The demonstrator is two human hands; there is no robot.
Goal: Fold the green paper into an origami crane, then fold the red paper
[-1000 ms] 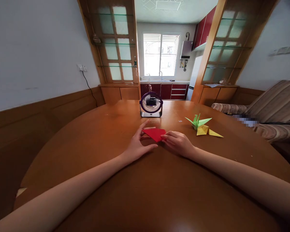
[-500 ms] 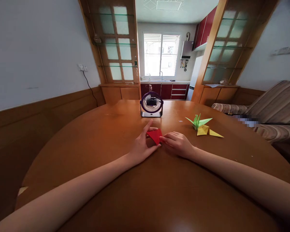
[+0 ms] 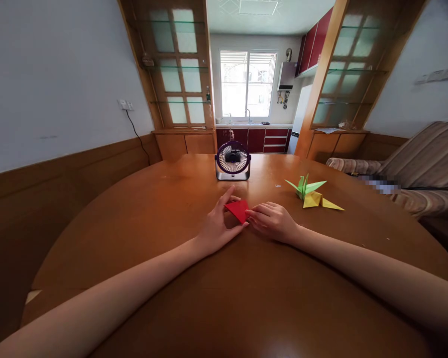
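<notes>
The folded red paper (image 3: 238, 210) lies flat on the table (image 3: 142, 233), right between my two hands, out toward the middle of the tabletop. My left hand (image 3: 218, 226) rests beside it on the left, forefinger stretched along the paper's far edge and thumb laid against its near corner, so my grip there pinches the paper lightly. My right hand (image 3: 273, 221) lies palm down on the right, fingers curled, their tips pressing the paper's right edge; that grip is narrow, bearing down on the sheet, not lifting it. Both forearms reach in from the near corners and lie low over the wood. Beyond the paper stands a small dark desk fan (image 3: 233, 160), facing me; its base bears a mark too small to read. To the right, well apart from my hands, a green paper crane (image 3: 304, 186) sits touching a yellow paper crane (image 3: 318, 201).
</notes>
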